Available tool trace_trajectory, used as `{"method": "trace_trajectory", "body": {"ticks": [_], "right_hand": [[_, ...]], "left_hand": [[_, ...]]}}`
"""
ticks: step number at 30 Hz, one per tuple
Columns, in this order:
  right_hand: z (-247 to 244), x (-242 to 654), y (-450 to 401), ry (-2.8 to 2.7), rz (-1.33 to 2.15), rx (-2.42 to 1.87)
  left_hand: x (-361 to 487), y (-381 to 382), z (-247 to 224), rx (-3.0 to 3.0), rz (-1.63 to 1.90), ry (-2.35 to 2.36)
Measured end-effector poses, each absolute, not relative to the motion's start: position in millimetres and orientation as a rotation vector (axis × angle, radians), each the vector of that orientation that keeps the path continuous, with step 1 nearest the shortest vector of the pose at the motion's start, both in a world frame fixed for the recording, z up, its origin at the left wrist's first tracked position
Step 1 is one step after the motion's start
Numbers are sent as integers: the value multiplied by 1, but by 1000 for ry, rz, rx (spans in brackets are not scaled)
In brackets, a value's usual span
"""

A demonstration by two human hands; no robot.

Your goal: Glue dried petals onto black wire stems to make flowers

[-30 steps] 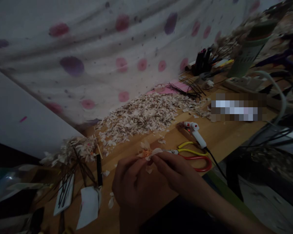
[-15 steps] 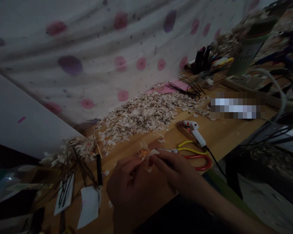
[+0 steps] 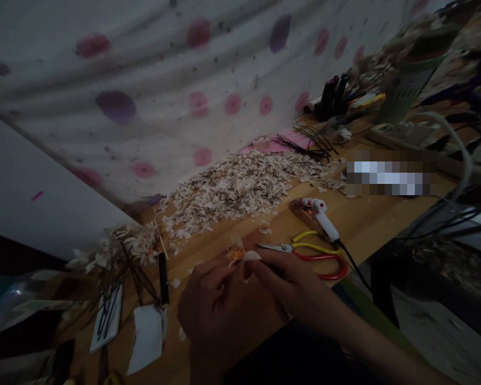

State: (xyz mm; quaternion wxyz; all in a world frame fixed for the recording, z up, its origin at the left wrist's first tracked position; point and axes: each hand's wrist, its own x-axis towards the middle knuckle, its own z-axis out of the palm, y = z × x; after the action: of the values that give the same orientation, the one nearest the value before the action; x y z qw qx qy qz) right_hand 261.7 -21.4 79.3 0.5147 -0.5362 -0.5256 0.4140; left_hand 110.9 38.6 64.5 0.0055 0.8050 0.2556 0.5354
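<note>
Scissors (image 3: pixel 291 249) lie on the table (image 3: pixel 369 214). Just left of them is the flower (image 3: pixel 236 254), pinched in the fingertips of the left hand (image 3: pixel 204 297). The right hand (image 3: pixel 284 277), nearer the scissors, nips a pale petal (image 3: pixel 251 257) close by the flower. Beyond the scissors rest a glue gun (image 3: pixel 326 224) and, farther left, the petal heap (image 3: pixel 232 187).

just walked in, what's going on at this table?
A person's left hand holds a small flower with an orange centre, while the right hand pinches a pale petal right beside it; whether it is attached is unclear. Scissors and a white glue gun lie nearby. A heap of loose petals lies beyond.
</note>
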Motion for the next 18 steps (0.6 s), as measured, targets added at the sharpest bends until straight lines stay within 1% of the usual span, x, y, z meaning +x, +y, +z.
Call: {"method": "trace_trajectory", "body": {"ticks": [7, 12, 18], "right_hand": [[70, 261, -18, -1015, 1397, -1169], [69, 262, -16, -938, 1519, -1109], [71, 260, -15, -876, 1570, -1059]], "left_hand": [[113, 39, 61, 2478, 1698, 839], [116, 38, 63, 2432, 1713, 856], [115, 38, 66, 2442, 1671, 788]]}}
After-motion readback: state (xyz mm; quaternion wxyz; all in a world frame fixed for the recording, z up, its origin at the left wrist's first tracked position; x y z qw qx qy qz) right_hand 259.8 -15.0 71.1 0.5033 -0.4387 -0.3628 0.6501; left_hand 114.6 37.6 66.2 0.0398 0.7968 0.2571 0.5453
